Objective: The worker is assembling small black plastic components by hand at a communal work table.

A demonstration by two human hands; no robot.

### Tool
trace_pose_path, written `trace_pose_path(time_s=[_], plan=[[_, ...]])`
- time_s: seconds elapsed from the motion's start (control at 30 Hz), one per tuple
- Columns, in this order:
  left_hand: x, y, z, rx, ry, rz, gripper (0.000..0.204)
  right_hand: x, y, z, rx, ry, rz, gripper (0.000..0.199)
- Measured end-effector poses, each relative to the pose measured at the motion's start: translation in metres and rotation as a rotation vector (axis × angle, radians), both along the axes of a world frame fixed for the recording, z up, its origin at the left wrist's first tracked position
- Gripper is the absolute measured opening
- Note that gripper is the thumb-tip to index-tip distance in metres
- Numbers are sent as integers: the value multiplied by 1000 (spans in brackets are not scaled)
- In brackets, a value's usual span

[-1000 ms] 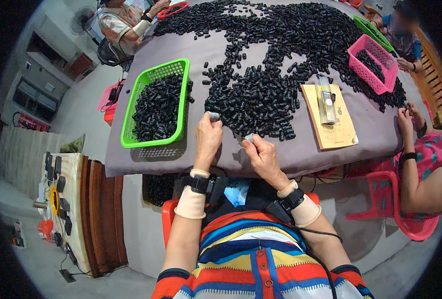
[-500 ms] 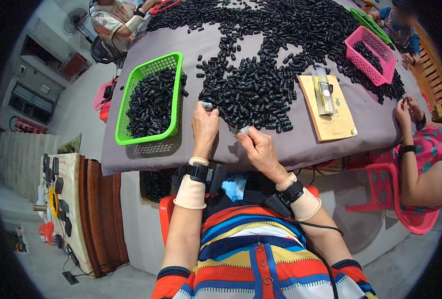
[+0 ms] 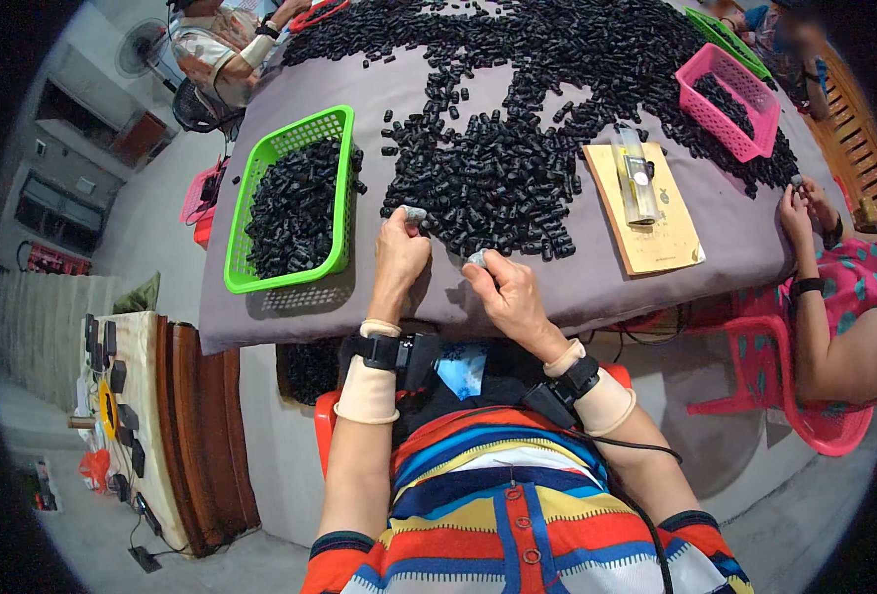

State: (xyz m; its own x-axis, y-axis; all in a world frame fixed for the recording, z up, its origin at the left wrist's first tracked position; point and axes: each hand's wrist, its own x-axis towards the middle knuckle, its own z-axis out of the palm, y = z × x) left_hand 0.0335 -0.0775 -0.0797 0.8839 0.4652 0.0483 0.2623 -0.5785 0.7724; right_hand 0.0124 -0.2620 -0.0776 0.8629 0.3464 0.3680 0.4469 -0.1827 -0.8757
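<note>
A green plastic mesh basket (image 3: 290,203) of small black ribbed pieces sits left on the grey cloth-covered tabletop (image 3: 577,287). My left hand (image 3: 400,255) pinches a small pale piece (image 3: 415,213) at the edge of the black pile (image 3: 503,183). My right hand (image 3: 508,295), curled, grips another pale piece (image 3: 476,259). Both hands have stayed at the pile's near edge since a moment ago.

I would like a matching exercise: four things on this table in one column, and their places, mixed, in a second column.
1. green basket
2. pink basket
3. tan card
4. left hand

a. far right side of the table
b. at the near edge of the black pile
c. left of the person's hands
d. right of the pile, under a clear tube

Pairs: 1-c, 2-a, 3-d, 4-b
</note>
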Motion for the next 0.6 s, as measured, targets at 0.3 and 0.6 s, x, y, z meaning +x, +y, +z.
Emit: trace_pose_path(time_s=[0.3, 0.6], plan=[[-5, 6, -15, 34, -106, -116, 15, -1, 2, 5, 35, 5, 20, 27], [-52, -41, 10, -1008, -205, -159, 22, 4, 1, 1, 153, 155, -15, 29]])
